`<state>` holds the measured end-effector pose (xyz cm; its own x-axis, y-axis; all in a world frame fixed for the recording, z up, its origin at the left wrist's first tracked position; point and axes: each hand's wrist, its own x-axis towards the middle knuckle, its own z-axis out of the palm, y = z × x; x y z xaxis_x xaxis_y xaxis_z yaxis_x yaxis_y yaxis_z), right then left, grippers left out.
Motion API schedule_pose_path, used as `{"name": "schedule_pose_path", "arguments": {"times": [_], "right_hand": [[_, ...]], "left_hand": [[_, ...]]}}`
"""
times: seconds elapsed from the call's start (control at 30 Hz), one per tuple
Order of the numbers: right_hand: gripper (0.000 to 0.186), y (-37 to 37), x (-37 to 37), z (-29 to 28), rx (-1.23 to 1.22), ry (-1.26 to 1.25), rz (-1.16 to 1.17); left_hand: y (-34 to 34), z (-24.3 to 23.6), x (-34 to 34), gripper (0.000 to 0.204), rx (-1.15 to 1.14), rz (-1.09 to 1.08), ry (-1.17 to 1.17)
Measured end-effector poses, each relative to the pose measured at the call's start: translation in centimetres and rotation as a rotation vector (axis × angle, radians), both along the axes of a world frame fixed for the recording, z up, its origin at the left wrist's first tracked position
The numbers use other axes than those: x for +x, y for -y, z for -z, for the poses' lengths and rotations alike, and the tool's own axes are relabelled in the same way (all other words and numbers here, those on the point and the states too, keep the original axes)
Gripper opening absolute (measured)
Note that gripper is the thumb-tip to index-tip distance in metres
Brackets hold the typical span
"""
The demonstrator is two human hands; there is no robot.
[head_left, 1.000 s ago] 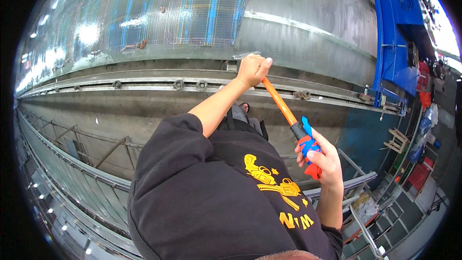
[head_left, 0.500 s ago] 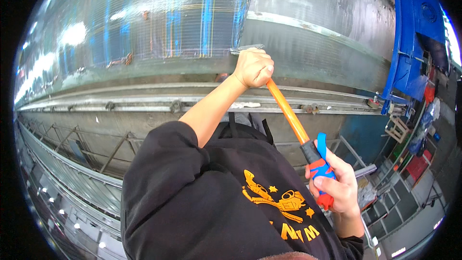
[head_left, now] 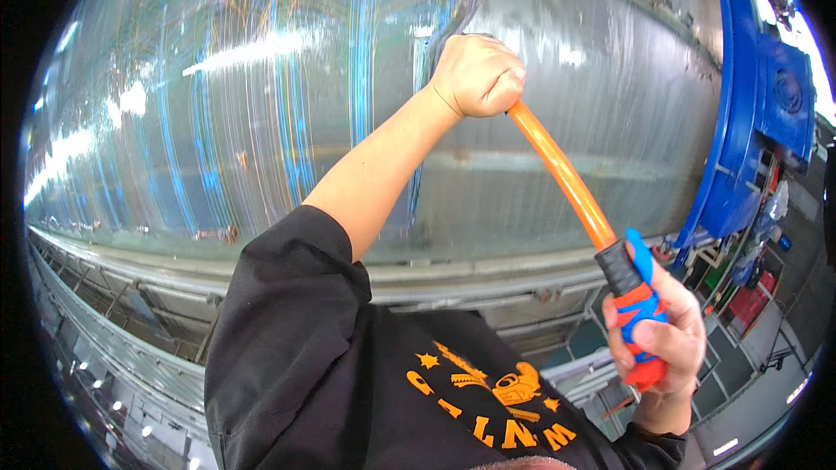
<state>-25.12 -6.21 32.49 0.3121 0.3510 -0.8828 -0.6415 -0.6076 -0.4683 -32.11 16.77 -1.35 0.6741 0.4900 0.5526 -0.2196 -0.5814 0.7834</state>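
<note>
My left hand point(head_left: 477, 77) is closed round the upper end of a long-handled tool with an orange shaft point(head_left: 566, 183). The tool's head lies mostly hidden behind that hand, over a wide glossy, streaked surface point(head_left: 235, 113) with blue and coloured lines on the left and plain grey on the right. My right hand point(head_left: 670, 331) grips the tool's lower handle, which has a black sleeve and red and blue wrapping point(head_left: 636, 313), with a blue strap sticking up from it.
A blue metal machine frame point(head_left: 731, 148) borders the surface on the right. Metal rails point(head_left: 131, 252) run along its near edge, with steel framework below at left. Red items, plastic bags point(head_left: 775, 204) and grey framing sit at the lower right. My black-clothed body fills the lower middle.
My left hand and the tool's head have moved up, farther over the glossy surface. My right hand has shifted rightward. The surface fills more of the view, and the rails sit lower.
</note>
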Motion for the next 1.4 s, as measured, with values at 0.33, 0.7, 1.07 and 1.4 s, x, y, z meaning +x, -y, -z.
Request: {"name": "schedule_pose_path", "arguments": {"times": [0.33, 0.7, 1.07, 1.4], "right_hand": [[0.049, -6.4, 7.7, 3.0, 0.36, -0.036, 0.005], [0.069, 26.1, -10.1, 0.4, 0.352, 0.281, -0.012], [0.048, 38.9, -19.8, -0.4, 0.156, 0.662, -0.488], [0.068, 30.4, -20.0, -1.5, 0.103, 0.155, -0.341]], "left_hand": [[-13.3, 0.5, 11.2, 0.039, 0.187, 0.069, -0.205], [19.2, -4.9, -2.7, 0.052, 0.103, 0.235, -0.438], [33.0, -4.9, -19.4, 0.049, 0.018, -0.053, -0.312], [28.7, -2.4, -20.7, 0.043, -0.031, -0.029, -0.304]]}}
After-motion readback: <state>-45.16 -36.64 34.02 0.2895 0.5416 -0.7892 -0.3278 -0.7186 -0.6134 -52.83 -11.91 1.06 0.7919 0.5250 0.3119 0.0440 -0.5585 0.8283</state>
